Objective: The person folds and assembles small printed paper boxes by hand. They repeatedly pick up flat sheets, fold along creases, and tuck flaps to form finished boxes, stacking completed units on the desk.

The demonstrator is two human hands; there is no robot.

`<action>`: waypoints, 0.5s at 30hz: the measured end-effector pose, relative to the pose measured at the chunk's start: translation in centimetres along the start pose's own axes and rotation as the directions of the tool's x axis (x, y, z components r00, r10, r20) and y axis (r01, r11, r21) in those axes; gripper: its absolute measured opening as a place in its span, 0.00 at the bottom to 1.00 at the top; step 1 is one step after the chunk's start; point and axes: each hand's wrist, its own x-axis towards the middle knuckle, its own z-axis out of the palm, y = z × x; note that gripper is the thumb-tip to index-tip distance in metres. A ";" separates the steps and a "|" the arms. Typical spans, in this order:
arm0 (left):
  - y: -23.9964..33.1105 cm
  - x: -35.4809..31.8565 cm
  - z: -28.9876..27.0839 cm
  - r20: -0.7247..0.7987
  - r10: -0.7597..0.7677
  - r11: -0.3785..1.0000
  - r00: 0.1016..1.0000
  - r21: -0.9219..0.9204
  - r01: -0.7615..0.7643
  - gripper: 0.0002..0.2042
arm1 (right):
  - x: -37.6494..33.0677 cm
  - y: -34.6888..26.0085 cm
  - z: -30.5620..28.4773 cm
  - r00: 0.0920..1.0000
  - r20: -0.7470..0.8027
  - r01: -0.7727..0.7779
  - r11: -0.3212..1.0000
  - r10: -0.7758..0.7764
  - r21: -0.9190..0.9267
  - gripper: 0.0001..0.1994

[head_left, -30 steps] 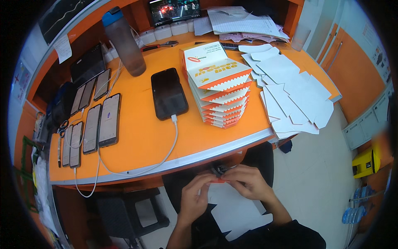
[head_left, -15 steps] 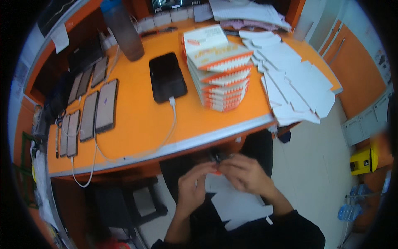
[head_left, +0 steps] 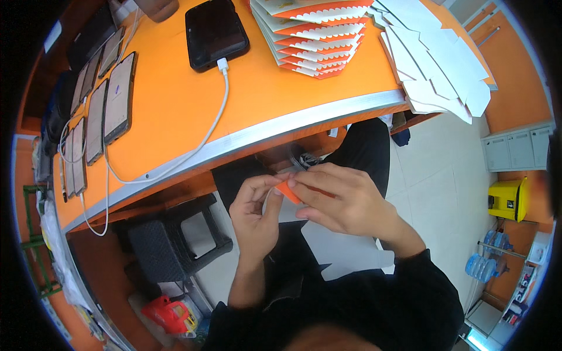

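Observation:
Below the desk's front edge, my left hand (head_left: 256, 213) and my right hand (head_left: 339, 198) meet over my lap. Both pinch a small orange and white folded card piece (head_left: 286, 192) between fingertips. A white flat card sheet (head_left: 345, 248) lies on my lap under the hands. Up on the orange desk (head_left: 175, 111) stands a stack of orange and white folded cartons (head_left: 313, 35), with a pile of flat white card blanks (head_left: 436, 58) at its right.
A black phone (head_left: 215, 32) on a white cable (head_left: 193, 146) lies mid-desk. A row of several phones (head_left: 96, 111) sits at the desk's left. A black stool (head_left: 175, 240) stands under the desk. A yellow bin (head_left: 508, 199) and water bottles (head_left: 486, 266) stand on the floor at right.
The view has dropped toward my lap, so the desk has slid upward. My hands stay together on the small card piece and have turned it so its orange side shows.

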 end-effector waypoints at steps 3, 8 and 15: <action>0.3 -0.1 -0.3 0.038 -0.033 0.999 0.999 -0.021 0.033 0.07 | 0.0 0.6 0.0 0.998 -0.046 -0.026 0.977 0.037 0.212 0.14; 0.0 -0.1 -0.9 0.031 0.018 0.999 0.999 -0.041 -0.017 0.07 | 0.3 1.2 -0.1 0.983 0.041 -0.175 0.850 0.178 0.497 0.10; 0.1 -0.4 -1.4 0.025 0.008 0.999 1.000 -0.039 -0.007 0.09 | 0.5 2.2 0.4 0.986 0.081 -0.163 0.792 0.143 0.588 0.10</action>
